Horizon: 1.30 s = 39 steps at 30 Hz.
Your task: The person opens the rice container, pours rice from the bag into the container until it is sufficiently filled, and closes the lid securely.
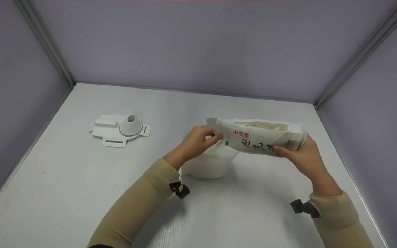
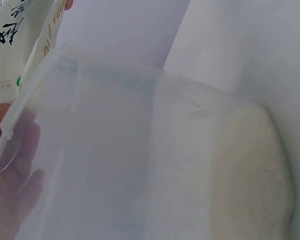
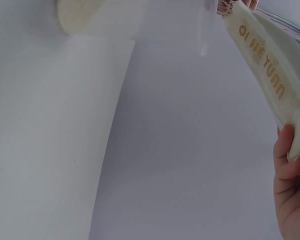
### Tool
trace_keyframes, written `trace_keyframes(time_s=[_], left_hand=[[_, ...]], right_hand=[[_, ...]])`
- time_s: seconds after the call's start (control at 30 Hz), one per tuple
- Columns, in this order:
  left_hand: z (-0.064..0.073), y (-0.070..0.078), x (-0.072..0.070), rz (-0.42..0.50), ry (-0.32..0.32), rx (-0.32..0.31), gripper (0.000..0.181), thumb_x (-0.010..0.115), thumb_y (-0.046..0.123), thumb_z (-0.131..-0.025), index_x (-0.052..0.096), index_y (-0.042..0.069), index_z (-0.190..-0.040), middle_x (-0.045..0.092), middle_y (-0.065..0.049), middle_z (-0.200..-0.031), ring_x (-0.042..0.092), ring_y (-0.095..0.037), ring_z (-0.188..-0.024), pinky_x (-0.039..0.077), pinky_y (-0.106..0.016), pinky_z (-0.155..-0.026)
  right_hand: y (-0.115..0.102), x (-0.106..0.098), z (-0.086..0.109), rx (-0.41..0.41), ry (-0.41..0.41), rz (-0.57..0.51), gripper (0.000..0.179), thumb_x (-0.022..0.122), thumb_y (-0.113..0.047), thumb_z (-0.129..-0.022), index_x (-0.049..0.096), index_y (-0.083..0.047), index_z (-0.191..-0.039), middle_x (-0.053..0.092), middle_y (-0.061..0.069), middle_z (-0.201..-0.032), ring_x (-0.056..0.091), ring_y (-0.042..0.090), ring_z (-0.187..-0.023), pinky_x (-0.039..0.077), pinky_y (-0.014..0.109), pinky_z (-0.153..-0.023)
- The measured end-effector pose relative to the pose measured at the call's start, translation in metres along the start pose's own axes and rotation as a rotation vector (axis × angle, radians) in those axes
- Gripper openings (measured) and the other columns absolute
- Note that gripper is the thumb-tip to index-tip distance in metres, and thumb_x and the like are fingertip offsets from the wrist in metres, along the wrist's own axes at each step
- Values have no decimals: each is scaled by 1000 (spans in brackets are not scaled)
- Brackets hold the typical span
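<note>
A white rice bag [image 1: 253, 139] with red and black characters is held on its side, its top end over a translucent plastic container [image 1: 205, 168]. My left hand [image 1: 195, 142] pinches the bag's end at the container's rim; in the left wrist view some fingers of that hand [image 2: 12, 185] show through the container wall. My right hand [image 1: 302, 156] grips the bag's other end, thumb on the printed face; the right wrist view shows this hand [image 3: 292, 195] around the bag's lower corner. Pale rice [image 2: 252, 170] lies in the container's bottom.
On the left of the white table [image 1: 81, 179] lies a white lid [image 1: 114, 130] with a cone-shaped spout [image 1: 130, 126] and slotted side tabs. Grey-lilac panels [image 1: 198, 48] enclose the table at the back and both sides.
</note>
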State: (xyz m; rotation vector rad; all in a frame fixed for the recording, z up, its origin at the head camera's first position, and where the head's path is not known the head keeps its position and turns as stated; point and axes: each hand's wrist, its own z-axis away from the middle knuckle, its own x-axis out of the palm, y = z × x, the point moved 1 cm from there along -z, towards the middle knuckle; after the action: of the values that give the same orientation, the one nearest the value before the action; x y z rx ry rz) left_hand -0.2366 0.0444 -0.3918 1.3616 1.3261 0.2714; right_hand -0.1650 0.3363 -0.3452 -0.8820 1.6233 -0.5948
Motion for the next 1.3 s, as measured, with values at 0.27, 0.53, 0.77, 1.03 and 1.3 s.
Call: trace_keyframes(time_s=[0.27,0.53,0.77,1.03,1.3], left_hand=[[1,-1,0,5,0,-7,23,57,18,-94,68,4,-109,67,-4,-105,61,-12,-93,46,-33,-89],[1,1,1,-45,-7,-27,22,58,20,-94,70,5,-103,68,-4,-101,62,-13,-95,46,-34,-90],[3,0,1,-52,-12,-20,21,58,21,-94,71,5,-100,68,-2,-98,62,-12,-94,46,-32,-89],[2,0,0,3,-42,-47,23,58,23,-93,69,9,-108,67,1,-103,60,-7,-94,44,-33,-92],[0,-2,-2,122,-37,-97,22,61,20,-92,70,7,-107,68,0,-100,61,-10,-92,48,-30,-84]], right_hand=[[0,0,-1,-3,-4,2,55,77,-13,-77,48,1,-122,61,14,-107,60,2,-90,51,20,-72],[4,1,1,8,-1,-37,53,77,-11,-77,49,1,-121,61,2,-102,61,4,-89,52,22,-71],[5,2,1,7,-12,-51,54,76,-11,-78,48,2,-122,60,5,-104,61,4,-90,53,24,-71],[6,2,2,26,-15,-33,55,76,-13,-78,48,1,-123,60,10,-107,60,3,-90,52,23,-72],[4,2,3,37,-19,-43,55,76,-14,-78,47,2,-122,61,12,-106,61,4,-89,52,24,-72]])
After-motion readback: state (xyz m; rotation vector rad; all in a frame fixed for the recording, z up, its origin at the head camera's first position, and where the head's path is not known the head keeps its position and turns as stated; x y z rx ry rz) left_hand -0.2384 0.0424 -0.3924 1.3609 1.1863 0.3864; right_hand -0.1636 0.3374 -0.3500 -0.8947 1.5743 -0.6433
